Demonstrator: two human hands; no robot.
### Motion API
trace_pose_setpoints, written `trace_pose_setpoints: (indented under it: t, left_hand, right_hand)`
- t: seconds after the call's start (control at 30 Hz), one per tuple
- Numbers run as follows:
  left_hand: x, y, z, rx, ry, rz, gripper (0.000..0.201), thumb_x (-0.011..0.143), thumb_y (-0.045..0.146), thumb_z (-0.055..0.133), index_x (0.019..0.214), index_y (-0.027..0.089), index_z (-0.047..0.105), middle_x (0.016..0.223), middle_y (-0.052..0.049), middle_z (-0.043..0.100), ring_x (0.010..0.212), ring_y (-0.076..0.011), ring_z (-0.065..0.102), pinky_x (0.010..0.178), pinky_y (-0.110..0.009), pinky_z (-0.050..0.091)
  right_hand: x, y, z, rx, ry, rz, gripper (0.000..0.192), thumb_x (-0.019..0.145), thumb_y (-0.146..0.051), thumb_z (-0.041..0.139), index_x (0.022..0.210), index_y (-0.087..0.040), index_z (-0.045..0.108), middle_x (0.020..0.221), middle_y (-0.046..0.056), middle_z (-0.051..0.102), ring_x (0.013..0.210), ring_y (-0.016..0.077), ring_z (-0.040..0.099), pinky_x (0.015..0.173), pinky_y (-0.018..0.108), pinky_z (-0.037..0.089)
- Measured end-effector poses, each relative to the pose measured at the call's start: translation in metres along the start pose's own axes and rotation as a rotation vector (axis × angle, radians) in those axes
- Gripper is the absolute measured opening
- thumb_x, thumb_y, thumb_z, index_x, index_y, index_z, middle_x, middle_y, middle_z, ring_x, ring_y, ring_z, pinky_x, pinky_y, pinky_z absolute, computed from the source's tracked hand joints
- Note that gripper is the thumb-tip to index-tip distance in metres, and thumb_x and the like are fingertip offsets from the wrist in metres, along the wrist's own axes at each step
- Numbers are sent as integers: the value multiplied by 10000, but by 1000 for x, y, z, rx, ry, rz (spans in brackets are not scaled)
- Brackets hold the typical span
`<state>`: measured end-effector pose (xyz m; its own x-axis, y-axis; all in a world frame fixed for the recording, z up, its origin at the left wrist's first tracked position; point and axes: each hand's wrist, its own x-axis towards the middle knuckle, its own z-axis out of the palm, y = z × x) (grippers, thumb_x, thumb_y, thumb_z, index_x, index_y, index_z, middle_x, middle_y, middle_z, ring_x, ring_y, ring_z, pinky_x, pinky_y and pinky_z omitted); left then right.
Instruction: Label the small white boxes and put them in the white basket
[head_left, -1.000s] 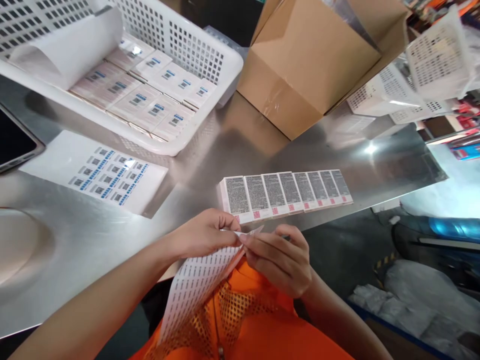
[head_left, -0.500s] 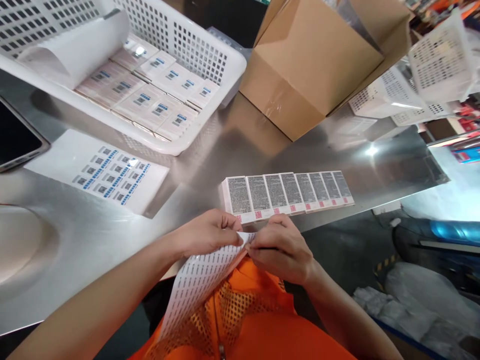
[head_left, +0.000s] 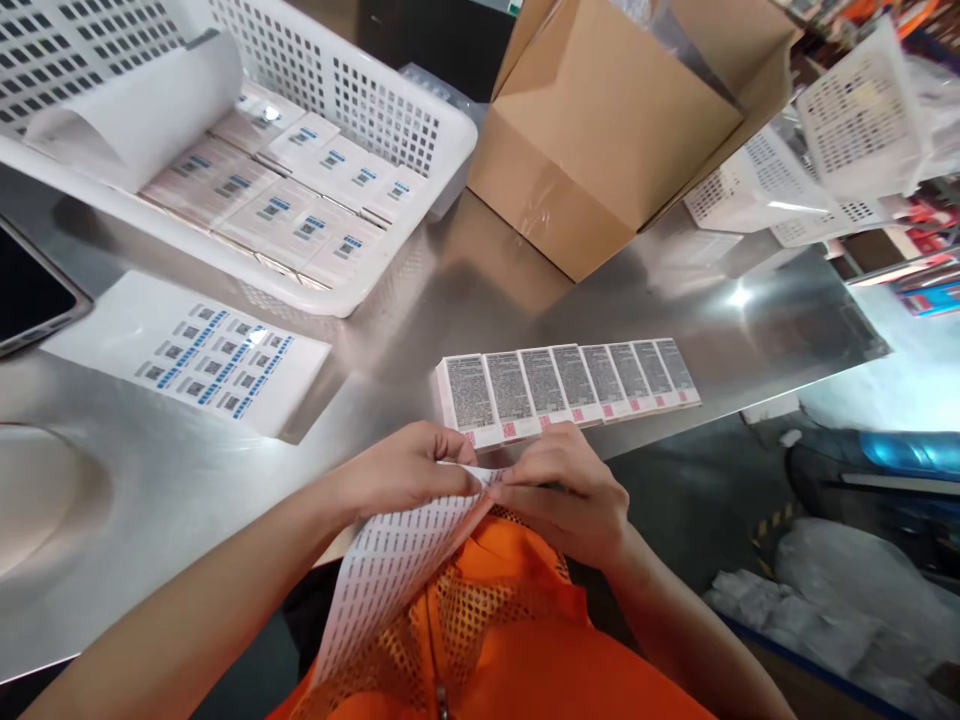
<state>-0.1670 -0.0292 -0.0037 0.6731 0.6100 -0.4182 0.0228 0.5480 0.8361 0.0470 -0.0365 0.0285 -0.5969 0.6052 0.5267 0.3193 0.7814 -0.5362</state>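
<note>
A white sheet of small printed labels [head_left: 397, 560] hangs bent against the orange vest, its top corner between my hands. My left hand [head_left: 412, 470] pinches the sheet near that corner, thumb on the printed side. At the same corner, my right hand [head_left: 566, 490] has its thumb and index finger closed together; whether a single label is between the fingertips is too small to tell. Just beyond my fingers, a row of several small white boxes [head_left: 562, 385] lies side by side, with dark print and pink square codes facing up.
A white plastic basket [head_left: 360, 285] at upper left holds several boxes with blue-marked stickers. Below it lies a sheet of QR stickers [head_left: 217, 350], beside a dark-screened device [head_left: 34, 280]. An open cardboard box [head_left: 592, 130] stands behind; more white baskets [head_left: 855, 120] sit at right.
My right fingers have shifted slightly at the sheet's corner, and their grip looks a little more extended. The whole view has moved slightly; the boxes have stayed in their row.
</note>
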Motion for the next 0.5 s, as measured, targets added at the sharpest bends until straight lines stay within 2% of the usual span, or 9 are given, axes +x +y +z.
trace_pose_setpoints:
  t: [0.13, 0.3, 0.5]
  left_hand:
    - [0, 2, 1, -36, -15, 17, 284, 765, 300, 704, 614, 178, 497, 563, 82, 412, 530, -78, 316, 519, -251, 210]
    - [-1, 0, 1, -86, -24, 32, 256, 785, 325, 699, 650, 170, 546, 577, 74, 438, 541, -82, 337, 531, -254, 214]
    - [-1, 0, 1, -27, -27, 28, 288, 767, 385, 741, 658, 167, 586, 574, 70, 466, 539, -83, 350, 520, -250, 220]
  right_hand:
    - [-1, -1, 4, -25, 54, 8, 166, 786, -85, 763, 892, -205, 716, 749, -13, 703, 653, 128, 630, 684, 336, 435]
    - [1, -1, 3, -102, 8, -68, 181, 798, -157, 759, 950, -245, 715, 780, -17, 716, 667, 139, 632, 669, 339, 446]
    - [5, -3, -4, 45, -8, 61, 127, 801, -150, 744, 892, -237, 728, 792, 13, 704, 686, 159, 634, 692, 366, 470]
